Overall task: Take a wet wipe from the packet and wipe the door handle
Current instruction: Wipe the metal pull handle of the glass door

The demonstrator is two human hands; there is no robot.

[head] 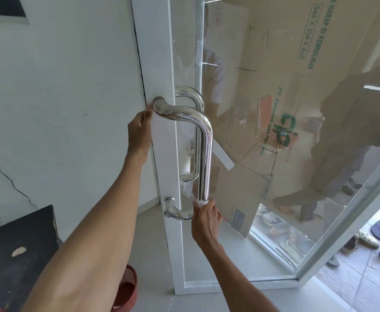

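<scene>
Head cam: right hand (pixel 205 218) has its fingers clamped round the wet wipe (pixel 202 202) low on the door handle (pixel 205 154), so it covers the whole bar. Left hand (pixel 139 131) steadies the door edge, fingers hidden, can't tell.

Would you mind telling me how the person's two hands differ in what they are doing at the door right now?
The left hand rests flat on the door's edge by the door handle's top mount, holding nothing; the right hand grips the wet wipe around the bar's lower end. The left sits high, the right low. Both are bare.
</scene>
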